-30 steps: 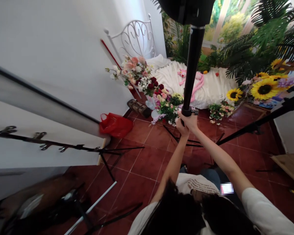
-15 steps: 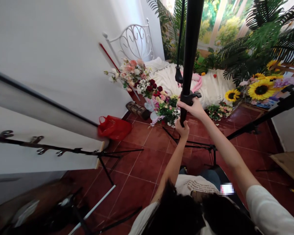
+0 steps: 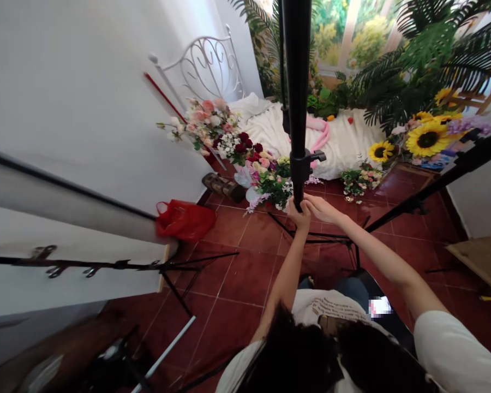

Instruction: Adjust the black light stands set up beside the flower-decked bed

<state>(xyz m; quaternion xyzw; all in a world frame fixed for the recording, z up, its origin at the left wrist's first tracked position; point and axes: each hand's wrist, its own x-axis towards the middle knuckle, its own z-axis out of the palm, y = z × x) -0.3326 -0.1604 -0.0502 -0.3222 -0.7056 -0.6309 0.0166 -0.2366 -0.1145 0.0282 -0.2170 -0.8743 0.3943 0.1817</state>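
A thick black stand pole (image 3: pixel 298 82) rises upright before me, with a black clamp collar and knob (image 3: pixel 301 165) partway down. Below the collar, my left hand (image 3: pixel 299 214) is wrapped round the lower part of the pole. My right hand (image 3: pixel 319 208) is at the same height, its fingers closed against the pole's right side and touching my left hand. A thin black cable (image 3: pixel 282 65) hangs along the pole's left side.
Artificial flowers (image 3: pixel 274 183), a white metal headboard (image 3: pixel 208 65) and cream cloth (image 3: pixel 262 123) are ahead. Sunflowers (image 3: pixel 427 140) and a slanting black stand (image 3: pixel 433 185) are at right. A red bag (image 3: pixel 186 220), clipped backdrop bar (image 3: pixel 77 262) and stand legs (image 3: pixel 178 292) lie left.
My right hand has let go of the collar and moved down to the pole beside my left hand. The pole appears further left in view.
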